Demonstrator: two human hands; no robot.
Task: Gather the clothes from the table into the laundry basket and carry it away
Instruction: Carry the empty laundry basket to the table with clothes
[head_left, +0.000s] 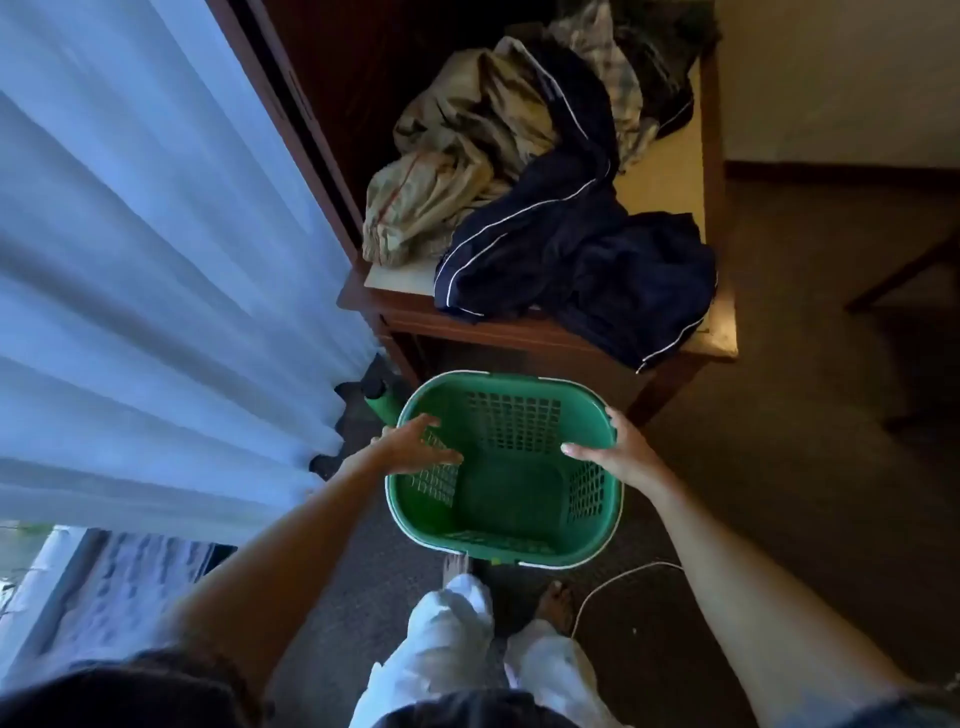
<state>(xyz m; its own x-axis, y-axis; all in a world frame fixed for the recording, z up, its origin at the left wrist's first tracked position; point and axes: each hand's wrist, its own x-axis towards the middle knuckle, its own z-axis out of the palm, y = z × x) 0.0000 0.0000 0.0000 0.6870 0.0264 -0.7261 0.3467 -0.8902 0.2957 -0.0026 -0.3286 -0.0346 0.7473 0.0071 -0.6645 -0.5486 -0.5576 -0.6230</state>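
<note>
An empty green laundry basket (519, 499) with a white rim is in front of my legs, just before the wooden table (719, 332). My left hand (415, 447) grips its left rim, fingers reaching inside. My right hand (608, 449) grips the right rim. On the table lies a pile of clothes: a navy garment with white piping (571, 244) at the front, a beige crumpled cloth (457, 156) at the left, and a pale patterned cloth (613, 67) with dark clothes behind.
A pale blue curtain (156, 260) hangs at the left. A green bottle (382, 405) stands on the floor by the basket's left side. A white cord (623, 577) lies on the carpet near my bare feet. A chair leg (904, 275) shows at the right.
</note>
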